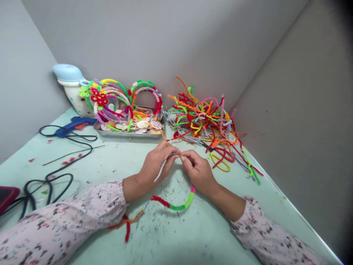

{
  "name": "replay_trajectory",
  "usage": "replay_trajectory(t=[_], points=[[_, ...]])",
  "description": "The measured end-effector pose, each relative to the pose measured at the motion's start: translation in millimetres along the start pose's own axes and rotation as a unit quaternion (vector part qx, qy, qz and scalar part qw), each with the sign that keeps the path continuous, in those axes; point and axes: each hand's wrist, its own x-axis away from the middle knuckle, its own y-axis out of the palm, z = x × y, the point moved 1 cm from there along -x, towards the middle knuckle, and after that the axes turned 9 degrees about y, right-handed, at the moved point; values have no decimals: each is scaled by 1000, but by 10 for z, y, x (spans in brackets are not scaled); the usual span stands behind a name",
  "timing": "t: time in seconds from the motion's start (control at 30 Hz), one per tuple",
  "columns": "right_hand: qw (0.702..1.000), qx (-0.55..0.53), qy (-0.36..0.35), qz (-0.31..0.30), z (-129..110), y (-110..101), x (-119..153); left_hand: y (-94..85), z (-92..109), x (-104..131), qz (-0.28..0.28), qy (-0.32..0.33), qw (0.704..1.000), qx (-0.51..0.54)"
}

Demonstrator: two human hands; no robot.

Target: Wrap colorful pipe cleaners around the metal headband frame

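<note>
Both hands meet over the middle of the table, fingertips almost touching. My left hand (160, 160) is closed around the bare grey end of a headband hoop (180, 207), whose wrapped part curves below in red, green and pink. My right hand (200, 171) pinches the same hoop, where a bit of orange pipe cleaner (163, 136) shows at the fingertips; its loose end sticks up behind my left hand. The part of the hoop inside my right hand is hidden. Orange and red pipe cleaner scraps (127, 227) lie by my left sleeve.
A metal tray (129, 135) holds shells and several finished hoops. To its right is a tangled heap of pipe cleaners (204, 114) with yellow-handled scissors (220, 163). A blue glue gun (73, 126), black cord (51, 180) and white container (74, 92) stand left.
</note>
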Motion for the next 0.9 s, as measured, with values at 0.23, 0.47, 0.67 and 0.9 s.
replay_trajectory(t=[0.23, 0.47, 0.67, 0.9], points=[[1000, 1, -16, 7, -10, -9, 2, 3, 17, -2, 15, 2, 1000, -5], [1000, 5, -21, 18, -3, -2, 2, -10, 19, -11, 12, -2, 1000, -23], [999, 5, -31, 27, -20, -5, 21, -37, 57, -19, -1, 3, 999, -34], [998, 8, -47, 37, -28, -12, 14, -35, 71, -31, 0, 5, 999, -42]])
